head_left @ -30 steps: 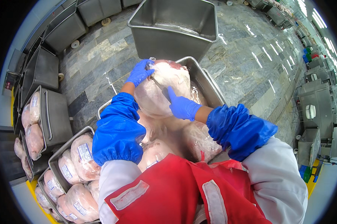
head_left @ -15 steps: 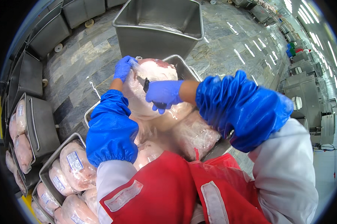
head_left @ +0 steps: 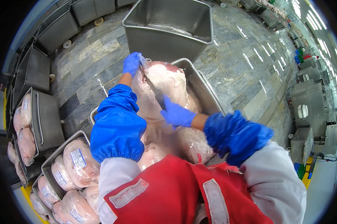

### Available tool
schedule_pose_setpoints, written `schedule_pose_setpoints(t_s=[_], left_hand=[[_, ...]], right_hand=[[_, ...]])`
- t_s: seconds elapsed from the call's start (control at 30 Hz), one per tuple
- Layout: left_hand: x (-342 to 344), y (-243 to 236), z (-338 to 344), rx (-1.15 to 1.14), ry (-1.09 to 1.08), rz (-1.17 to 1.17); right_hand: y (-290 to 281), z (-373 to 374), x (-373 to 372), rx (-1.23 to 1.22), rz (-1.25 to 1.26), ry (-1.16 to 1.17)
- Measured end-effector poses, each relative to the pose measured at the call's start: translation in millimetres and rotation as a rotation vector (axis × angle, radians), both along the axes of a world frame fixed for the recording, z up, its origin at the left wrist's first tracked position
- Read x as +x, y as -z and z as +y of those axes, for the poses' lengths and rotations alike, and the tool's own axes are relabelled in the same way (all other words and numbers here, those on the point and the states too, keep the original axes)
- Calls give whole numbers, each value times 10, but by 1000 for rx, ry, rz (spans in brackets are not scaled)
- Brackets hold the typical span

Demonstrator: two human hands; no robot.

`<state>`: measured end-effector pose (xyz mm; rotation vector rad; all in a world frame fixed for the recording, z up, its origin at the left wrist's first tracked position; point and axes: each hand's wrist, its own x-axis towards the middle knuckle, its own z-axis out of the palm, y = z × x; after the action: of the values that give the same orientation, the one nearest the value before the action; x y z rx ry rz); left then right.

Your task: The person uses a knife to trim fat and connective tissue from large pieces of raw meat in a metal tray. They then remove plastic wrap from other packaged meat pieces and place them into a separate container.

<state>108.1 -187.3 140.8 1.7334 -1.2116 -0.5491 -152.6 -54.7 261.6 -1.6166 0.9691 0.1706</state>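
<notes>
A large pale piece of meat (head_left: 171, 84) lies on top of other pieces in a metal bin (head_left: 207, 89) in front of me. At its far left edge, my left hand (head_left: 131, 64), in a blue glove, is closed on clear plastic film (head_left: 143, 59). My right hand (head_left: 177, 112), also gloved, grips a knife. The knife blade (head_left: 154, 87) slants over the meat, its tip reaching toward the film near my left hand. Nearer to me, film-wrapped meat (head_left: 195, 145) shows in the bin, partly hidden by my right arm and red apron.
A deep metal cart (head_left: 166, 39) stands just beyond the bin. To the left, smaller metal bins hold several wrapped, labelled meat pieces (head_left: 78, 160). More metal carts (head_left: 32, 74) line the left side. Grey tiled floor (head_left: 243, 71) stretches right toward metal equipment (head_left: 308, 106).
My right hand has drawn back toward me with the knife, and more of the blade shows. My left hand stays at the film. The whole view has shifted slightly.
</notes>
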Motion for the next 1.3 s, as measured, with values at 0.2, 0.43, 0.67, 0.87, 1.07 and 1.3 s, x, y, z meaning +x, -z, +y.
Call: schedule_pose_setpoints(t_s=[0.2, 0.43, 0.67, 0.87, 1.07, 1.3], left_hand=[[-235, -163, 52, -63, 68, 332], [-157, 187, -283, -117, 124, 263], [-412, -5, -346, -69, 100, -37], [-193, -101, -341, -82, 42, -291], [-348, -202, -208, -72, 6, -168], [-242, -104, -106, -131, -79, 15]], right_hand=[[-665, -582, 160, 322, 147, -57], [-326, -545, 185, 199, 45, -249], [95, -32, -52, 230, -140, 178], [726, 246, 145, -432, -240, 182], [76, -188, -380, -158, -23, -198], [-878, -919, 287, -504, 342, -771]])
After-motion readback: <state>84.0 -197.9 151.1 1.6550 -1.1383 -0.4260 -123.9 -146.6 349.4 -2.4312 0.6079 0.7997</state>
